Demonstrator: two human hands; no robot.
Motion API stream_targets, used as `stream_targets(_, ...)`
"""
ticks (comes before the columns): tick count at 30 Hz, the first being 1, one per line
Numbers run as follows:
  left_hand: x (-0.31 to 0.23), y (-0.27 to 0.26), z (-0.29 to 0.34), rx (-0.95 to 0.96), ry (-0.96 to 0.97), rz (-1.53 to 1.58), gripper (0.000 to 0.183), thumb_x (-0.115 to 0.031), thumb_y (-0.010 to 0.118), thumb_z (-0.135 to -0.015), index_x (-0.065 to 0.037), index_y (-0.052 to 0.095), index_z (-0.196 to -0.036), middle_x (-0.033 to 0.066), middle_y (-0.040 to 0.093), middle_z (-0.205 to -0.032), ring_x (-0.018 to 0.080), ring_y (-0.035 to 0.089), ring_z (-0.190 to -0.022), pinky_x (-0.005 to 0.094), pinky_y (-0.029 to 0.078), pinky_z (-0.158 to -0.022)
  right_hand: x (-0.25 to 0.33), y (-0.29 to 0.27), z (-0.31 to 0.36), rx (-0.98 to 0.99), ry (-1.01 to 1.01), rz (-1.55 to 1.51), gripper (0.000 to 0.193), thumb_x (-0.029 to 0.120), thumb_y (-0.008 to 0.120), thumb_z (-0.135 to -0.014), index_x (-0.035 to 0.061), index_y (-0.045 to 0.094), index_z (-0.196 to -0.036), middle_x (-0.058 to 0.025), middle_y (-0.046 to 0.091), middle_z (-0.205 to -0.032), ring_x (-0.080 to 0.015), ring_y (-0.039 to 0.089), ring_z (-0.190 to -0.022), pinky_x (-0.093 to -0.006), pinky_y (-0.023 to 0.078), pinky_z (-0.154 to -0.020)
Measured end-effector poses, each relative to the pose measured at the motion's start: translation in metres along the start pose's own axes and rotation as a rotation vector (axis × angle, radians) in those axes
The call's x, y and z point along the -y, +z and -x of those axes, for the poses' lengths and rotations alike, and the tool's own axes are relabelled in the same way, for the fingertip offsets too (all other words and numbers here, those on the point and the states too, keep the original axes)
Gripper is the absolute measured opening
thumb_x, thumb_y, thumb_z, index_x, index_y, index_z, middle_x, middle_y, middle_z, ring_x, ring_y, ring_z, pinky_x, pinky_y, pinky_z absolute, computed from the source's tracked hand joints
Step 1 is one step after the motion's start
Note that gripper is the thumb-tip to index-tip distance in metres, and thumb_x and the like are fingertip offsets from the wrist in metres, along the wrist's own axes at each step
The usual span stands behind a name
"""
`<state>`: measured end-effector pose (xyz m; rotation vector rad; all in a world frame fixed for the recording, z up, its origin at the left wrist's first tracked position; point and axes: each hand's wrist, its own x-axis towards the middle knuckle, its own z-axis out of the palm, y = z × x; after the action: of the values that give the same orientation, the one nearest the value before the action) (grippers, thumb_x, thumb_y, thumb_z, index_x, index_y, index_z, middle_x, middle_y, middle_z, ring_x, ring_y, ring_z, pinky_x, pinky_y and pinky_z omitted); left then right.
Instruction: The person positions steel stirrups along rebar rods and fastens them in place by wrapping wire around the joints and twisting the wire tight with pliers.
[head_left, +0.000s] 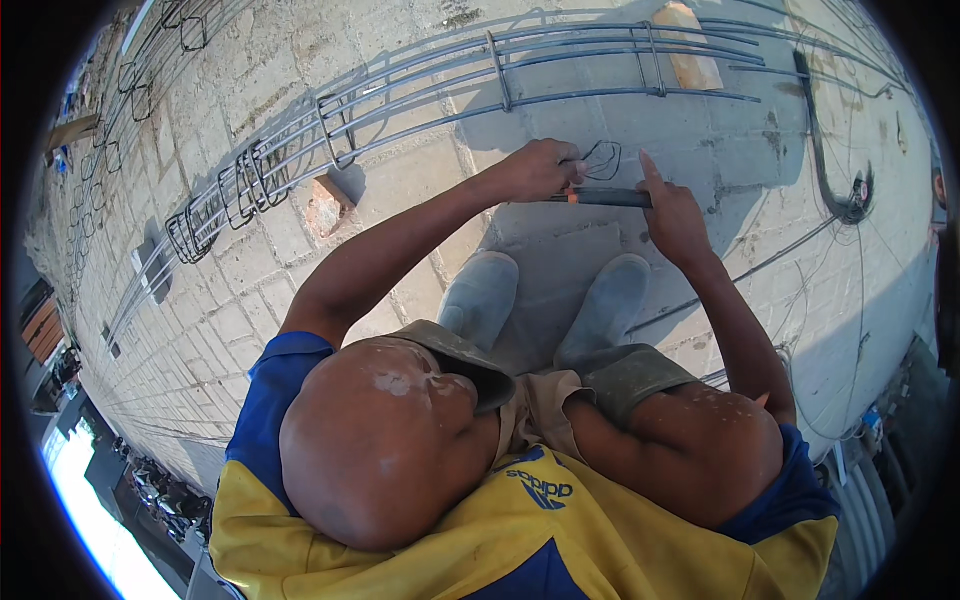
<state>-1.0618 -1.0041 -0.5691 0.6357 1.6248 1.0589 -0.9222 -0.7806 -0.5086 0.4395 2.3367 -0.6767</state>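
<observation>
My left hand (540, 170) is closed, its fingers pinching a loop of thin dark wire (604, 160) that sticks out to the right. Just below those fingers lies a straight dark tool (612, 197) with an orange part near its left end; its exact kind is not clear. My right hand (677, 222) grips the right end of this tool, index finger pointing up and away. Both hands are in front of my boots (480, 295), near the long steel reinforcing bars (580, 97) but apart from them.
Square stirrups (335, 130) surround the bars, several bunched (185, 232) toward the left. A brick piece (326, 206) sits beside the bars, and a pale block (690, 48) lies under their right end. A black curved strip (825, 180) and loose wires (800, 290) lie right.
</observation>
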Motion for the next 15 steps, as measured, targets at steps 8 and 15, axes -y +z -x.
stream_targets(8, -0.033, -0.024, 0.023, -0.472, -0.050, 0.258, 0.020, -0.021, 0.056, -0.100, -0.004, 0.067, -0.098, 0.0076, 0.070, -0.079, 0.0182, 0.068, -0.078, 0.0328, 0.050, -0.077, 0.023, -0.008, 0.029, -0.182, -0.643, 0.431, 0.045, 0.014, 0.070, -0.083, 0.0046, 0.060, -0.126, -0.0159, 0.050, -0.139, -0.0324, 0.050, -0.126, -0.0472, 0.038, -0.105)
stream_targets(15, -0.027, -0.011, 0.026, -0.488, 0.690, -0.846, 0.020, -0.016, 0.069, -0.083, -0.011, 0.065, -0.102, 0.0050, 0.069, -0.090, 0.0241, 0.065, -0.084, 0.0440, 0.046, -0.087, 0.110, -0.055, 0.007, -0.688, -0.752, 0.551, 0.040, 0.019, 0.062, -0.090, 0.0033, 0.059, -0.128, -0.0202, 0.057, -0.129, -0.0336, 0.058, -0.115, -0.0462, 0.046, -0.095)
